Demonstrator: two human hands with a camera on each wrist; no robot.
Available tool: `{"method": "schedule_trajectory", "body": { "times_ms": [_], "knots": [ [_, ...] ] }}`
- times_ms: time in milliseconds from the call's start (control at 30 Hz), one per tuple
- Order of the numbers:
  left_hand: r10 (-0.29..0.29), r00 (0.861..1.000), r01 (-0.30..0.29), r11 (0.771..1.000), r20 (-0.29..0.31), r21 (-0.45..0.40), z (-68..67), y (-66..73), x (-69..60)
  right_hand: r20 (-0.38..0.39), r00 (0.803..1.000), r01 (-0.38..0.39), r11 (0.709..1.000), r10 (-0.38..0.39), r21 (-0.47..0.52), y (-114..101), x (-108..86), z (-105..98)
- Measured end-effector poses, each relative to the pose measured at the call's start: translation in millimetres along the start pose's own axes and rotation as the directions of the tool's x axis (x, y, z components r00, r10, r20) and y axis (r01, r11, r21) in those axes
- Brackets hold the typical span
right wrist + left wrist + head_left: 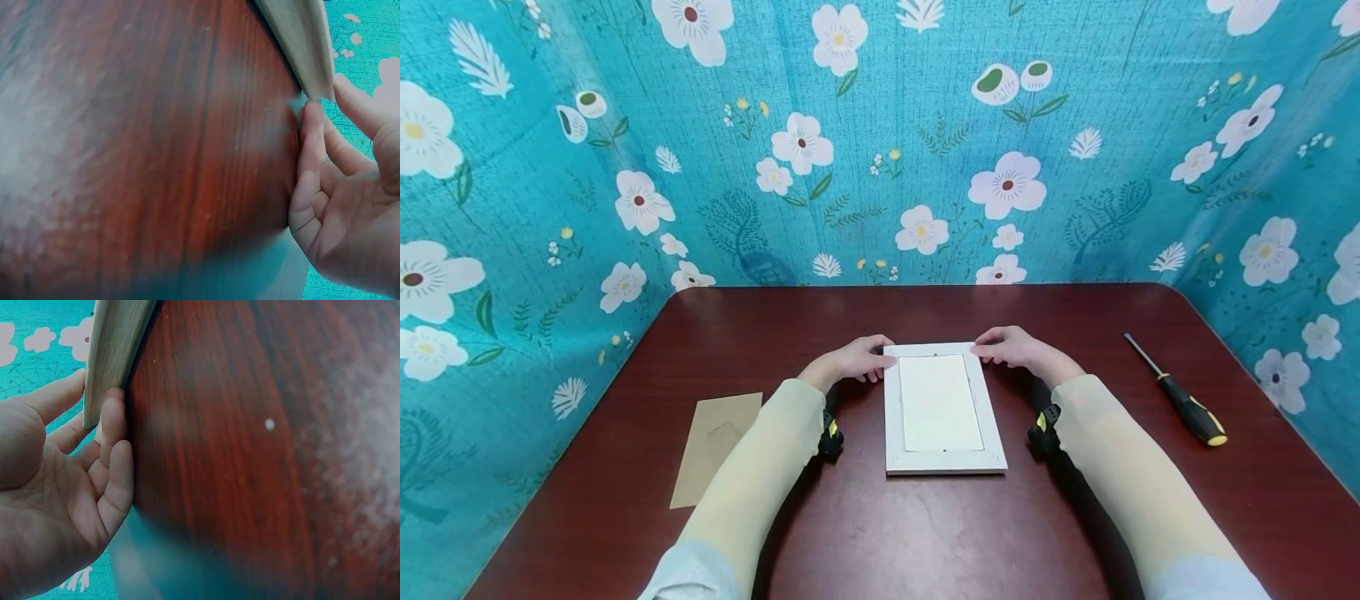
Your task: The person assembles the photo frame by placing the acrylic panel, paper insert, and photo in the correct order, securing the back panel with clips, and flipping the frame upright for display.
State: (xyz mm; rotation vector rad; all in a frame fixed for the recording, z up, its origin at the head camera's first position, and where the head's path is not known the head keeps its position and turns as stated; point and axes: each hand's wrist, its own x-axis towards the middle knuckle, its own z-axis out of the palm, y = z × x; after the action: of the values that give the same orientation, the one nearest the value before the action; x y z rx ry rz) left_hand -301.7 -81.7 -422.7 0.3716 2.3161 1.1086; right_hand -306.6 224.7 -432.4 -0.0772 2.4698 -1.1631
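Note:
A white picture frame (pixel 892 425) lies on the table with a cream panel (pixel 942 404) set in its middle. My left hand (pixel 859 358) pinches its far left corner, the thumb on the upper face. At the far right corner, my right hand (pixel 1011 346) holds the frame in the same way. From the left wrist, the frame's bare wooden side (pixel 115 356) shows between the thumb and the curled fingers of the left hand (pixel 69 469). The right wrist view shows the other wooden side (pixel 303 44) at the fingertips of the right hand (pixel 350 187).
A brown rectangular sheet (pixel 715 442) lies to the left, partly behind the left forearm. On the right lies a screwdriver (pixel 1183 400) with a black and yellow handle. A blue flowered cloth (pixel 865 192) hangs behind the dark red table (pixel 955 533) and along its sides.

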Motion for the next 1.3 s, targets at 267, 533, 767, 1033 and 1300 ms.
{"method": "schedule_trajectory", "body": {
  "times_ms": [267,533,767,1033,1300],
  "knots": [
    [-0.014,1.000,0.014,1.000,0.003,-0.008,-1.4,-1.8,1.5,0.020,0.999,-0.050,0.998,0.050,0.027,-5,0.8,-1],
    [-0.035,0.996,0.033,0.999,0.082,0.026,-15.5,6.7,-30.0,0.005,0.999,-0.035,0.998,0.034,0.044,-3,0.2,0],
    [0.127,0.991,-0.134,0.926,0.044,0.352,-24.3,-5.3,-90.4,0.007,0.999,-0.032,0.998,0.032,0.057,-4,-0.9,0],
    [0.310,0.947,-0.198,0.758,-0.077,0.621,-37.5,-52.5,-152.8,-0.005,1.000,-0.026,0.998,0.026,0.051,-8,-3.5,-1],
    [0.440,0.890,-0.122,0.476,-0.116,0.871,-53.8,-87.0,-188.7,-0.020,1.000,-0.015,0.999,0.016,0.050,-8,-1.5,2]
  ]
}}
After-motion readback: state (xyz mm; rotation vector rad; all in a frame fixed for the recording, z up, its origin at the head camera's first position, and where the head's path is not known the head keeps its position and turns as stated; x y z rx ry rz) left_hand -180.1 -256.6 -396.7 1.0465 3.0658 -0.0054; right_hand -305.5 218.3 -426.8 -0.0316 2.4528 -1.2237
